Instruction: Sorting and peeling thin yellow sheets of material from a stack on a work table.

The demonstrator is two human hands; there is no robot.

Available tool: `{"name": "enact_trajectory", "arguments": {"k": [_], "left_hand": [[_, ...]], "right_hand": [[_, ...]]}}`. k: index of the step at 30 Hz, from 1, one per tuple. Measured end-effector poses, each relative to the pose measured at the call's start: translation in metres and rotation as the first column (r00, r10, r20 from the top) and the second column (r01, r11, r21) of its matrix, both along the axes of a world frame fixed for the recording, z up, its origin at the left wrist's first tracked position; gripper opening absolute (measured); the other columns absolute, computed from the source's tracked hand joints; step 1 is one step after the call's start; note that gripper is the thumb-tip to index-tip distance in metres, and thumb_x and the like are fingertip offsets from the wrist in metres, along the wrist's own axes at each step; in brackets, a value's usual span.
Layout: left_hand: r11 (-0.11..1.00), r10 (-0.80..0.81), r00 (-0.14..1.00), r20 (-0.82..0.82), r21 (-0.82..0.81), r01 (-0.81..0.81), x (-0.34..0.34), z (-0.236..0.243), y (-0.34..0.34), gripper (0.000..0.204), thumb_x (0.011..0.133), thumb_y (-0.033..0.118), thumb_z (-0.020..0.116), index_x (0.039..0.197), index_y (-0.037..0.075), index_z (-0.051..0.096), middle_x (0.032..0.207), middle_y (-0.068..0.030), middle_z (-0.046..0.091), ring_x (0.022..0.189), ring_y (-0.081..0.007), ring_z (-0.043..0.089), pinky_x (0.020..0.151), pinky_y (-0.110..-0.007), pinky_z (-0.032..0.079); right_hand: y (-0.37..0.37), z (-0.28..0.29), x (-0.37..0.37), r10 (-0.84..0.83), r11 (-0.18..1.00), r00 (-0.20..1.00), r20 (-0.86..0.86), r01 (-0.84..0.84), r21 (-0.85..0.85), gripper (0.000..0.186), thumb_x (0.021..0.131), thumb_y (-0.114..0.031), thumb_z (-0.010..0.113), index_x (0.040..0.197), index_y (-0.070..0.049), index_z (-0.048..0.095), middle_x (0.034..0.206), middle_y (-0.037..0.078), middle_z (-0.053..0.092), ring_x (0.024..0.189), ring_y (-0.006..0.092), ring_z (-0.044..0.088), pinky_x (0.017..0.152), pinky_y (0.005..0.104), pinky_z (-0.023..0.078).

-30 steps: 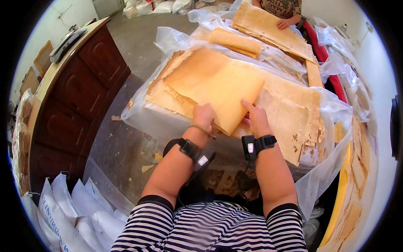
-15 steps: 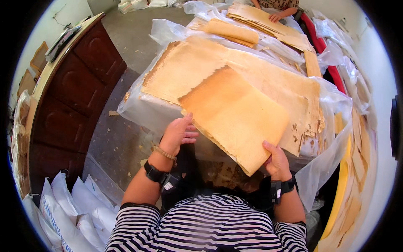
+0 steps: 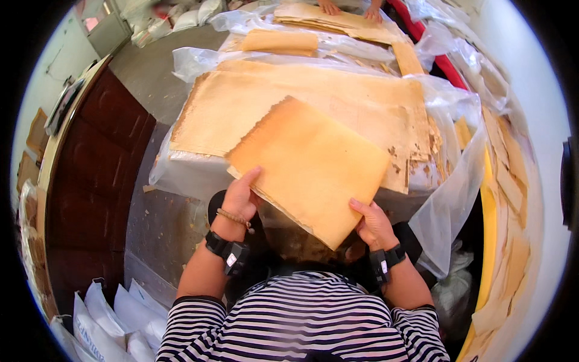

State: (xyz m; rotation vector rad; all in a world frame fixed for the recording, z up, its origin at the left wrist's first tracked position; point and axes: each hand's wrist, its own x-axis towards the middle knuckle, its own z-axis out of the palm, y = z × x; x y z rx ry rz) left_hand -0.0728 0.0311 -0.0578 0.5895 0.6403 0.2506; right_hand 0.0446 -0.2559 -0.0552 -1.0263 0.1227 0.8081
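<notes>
A folded stack of thin tan sheets [image 3: 310, 166], with a ragged brown upper-left edge, is held tilted in front of me. My left hand [image 3: 242, 196] grips its left near edge, thumb on top and fingers mostly hidden underneath. At the right near corner my right hand [image 3: 372, 224] pinches the stack, its thumb on the upper face and its fingers below. Beyond it, wide tan sheets [image 3: 301, 78] lie spread on a plastic-covered table, their right edges flaky and torn.
Clear plastic sheeting [image 3: 443, 232] hangs off the table's right side. A folded tan bundle [image 3: 280, 41] lies farther back, near another person's hands [image 3: 374, 13] on a sheet stack. A dark wooden counter [image 3: 96, 163] stands left, above white sacks [image 3: 99, 320]. Broken sheets [image 3: 509, 175] line the right.
My left hand, its fingers spread by the edge before, has closed on the folded sheets. The table has shifted leftward in view, and the other person's hands now appear higher up.
</notes>
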Motion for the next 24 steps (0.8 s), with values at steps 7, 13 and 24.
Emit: {"name": "enact_trajectory", "arguments": {"k": [7,13,24], "left_hand": [[0.888,-0.067,0.972,0.227,0.457,-0.046,0.051,0.105,0.016,0.031,0.093,0.014,0.064,0.118,-0.003,0.06,0.112,-0.0077,0.067,0.101,-0.0181,0.065,0.087,-0.032,0.052],[0.438,-0.347,0.867,0.358,0.879,-0.188,0.076,0.251,0.009,0.024,0.093,0.016,0.066,0.109,-0.002,0.067,0.099,-0.0032,0.071,0.089,-0.0103,0.064,0.075,-0.025,0.05],[-0.347,-0.579,0.778,-0.245,0.937,0.037,0.029,0.065,0.057,0.05,0.074,-0.001,0.066,0.118,0.023,0.071,0.14,-0.0022,0.057,0.143,-0.0312,0.035,0.117,-0.046,0.021]], "right_hand": [[0.011,0.024,-0.003,0.017,0.992,0.997,-0.074,-0.008,0.123,0.044,0.088,-0.01,0.071,0.128,-0.006,0.054,0.123,0.007,0.063,0.109,0.0209,0.062,0.094,0.0351,0.051],[0.018,0.054,0.02,0.027,0.996,0.99,0.137,-0.038,0.079,0.041,0.091,-0.013,0.069,0.129,-0.006,0.054,0.113,0.006,0.065,0.095,0.0171,0.066,0.08,0.0295,0.055],[-0.01,0.057,0.049,0.424,0.726,-0.071,0.903,0.623,-0.291,0.066,0.07,-0.001,0.075,0.132,-0.009,0.054,0.138,0.013,0.053,0.127,0.0319,0.05,0.107,0.0385,0.041]]}}
